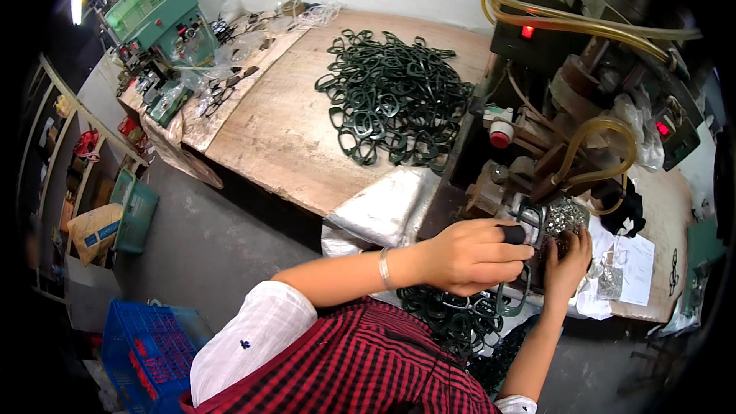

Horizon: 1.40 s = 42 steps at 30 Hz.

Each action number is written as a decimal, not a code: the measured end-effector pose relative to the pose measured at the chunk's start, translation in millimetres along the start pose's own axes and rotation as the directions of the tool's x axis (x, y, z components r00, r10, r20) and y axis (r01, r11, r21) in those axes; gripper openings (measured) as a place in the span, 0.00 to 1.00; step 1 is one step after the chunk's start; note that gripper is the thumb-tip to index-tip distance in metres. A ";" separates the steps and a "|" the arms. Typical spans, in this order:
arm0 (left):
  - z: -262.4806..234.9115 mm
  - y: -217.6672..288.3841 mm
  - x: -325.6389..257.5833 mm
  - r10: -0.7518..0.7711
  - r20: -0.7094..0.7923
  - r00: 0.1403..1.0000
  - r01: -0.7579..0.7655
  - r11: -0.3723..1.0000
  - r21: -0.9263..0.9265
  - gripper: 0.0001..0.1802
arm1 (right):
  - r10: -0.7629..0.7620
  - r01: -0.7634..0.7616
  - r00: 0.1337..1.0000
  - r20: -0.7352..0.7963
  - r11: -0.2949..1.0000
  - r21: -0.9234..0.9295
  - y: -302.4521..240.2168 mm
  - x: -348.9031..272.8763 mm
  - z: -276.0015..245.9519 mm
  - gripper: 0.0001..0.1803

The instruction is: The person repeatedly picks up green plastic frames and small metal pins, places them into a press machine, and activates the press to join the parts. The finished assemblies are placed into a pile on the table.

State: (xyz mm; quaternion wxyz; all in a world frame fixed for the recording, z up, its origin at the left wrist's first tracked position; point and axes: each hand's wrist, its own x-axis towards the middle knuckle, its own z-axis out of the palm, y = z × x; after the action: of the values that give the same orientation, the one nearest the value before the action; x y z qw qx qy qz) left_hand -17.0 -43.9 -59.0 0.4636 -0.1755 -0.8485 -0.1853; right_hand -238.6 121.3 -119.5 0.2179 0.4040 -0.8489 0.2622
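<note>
At the far left a blue plastic crate (146, 353) sits on the floor below a green plastic basket (136, 213). Further right, the worn wooden table (284, 138) carries a heap of dark green metal buckle frames (395, 96). Nearer the person, the left hand (471, 257) is curled shut around one dark green buckle frame (515, 300), which hangs just below its fingers with its long axis roughly upright. A second pile of the same frames (452, 320) lies directly beneath that hand, against the red checked shirt. Just right, the right hand (567, 264) rests at a tray of small silvery metal pieces (566, 218); its fingers seem loosely bent, but whether they pinch anything cannot be made out. Above both stands the dark press machine (583, 54), up and to the right of the held frame, the right hand being nearer it.
</note>
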 end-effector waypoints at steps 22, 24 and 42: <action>-162.0 -84.6 -180.3 -0.904 -0.044 0.425 0.803 0.354 0.480 0.12 | 0.511 -0.374 0.859 -0.023 0.659 0.652 0.8 -27.4 -36.8 0.09; -151.3 -71.8 -165.9 -0.866 -0.126 0.484 0.829 0.408 0.382 0.08 | 0.448 -0.353 0.894 0.019 0.678 0.645 -1.4 -25.7 -42.8 0.08; -76.2 -31.3 87.6 -0.575 -0.355 0.737 0.284 0.740 -0.609 0.06 | 0.300 -0.391 0.868 0.395 -0.075 0.917 -141.2 51.3 -58.9 0.28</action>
State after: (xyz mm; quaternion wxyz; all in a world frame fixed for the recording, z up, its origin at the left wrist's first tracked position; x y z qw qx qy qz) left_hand -21.2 -96.5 49.1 0.5521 -0.0267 -0.6241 -0.5522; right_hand -146.0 52.8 -6.4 -0.2244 0.2168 -0.5066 0.8037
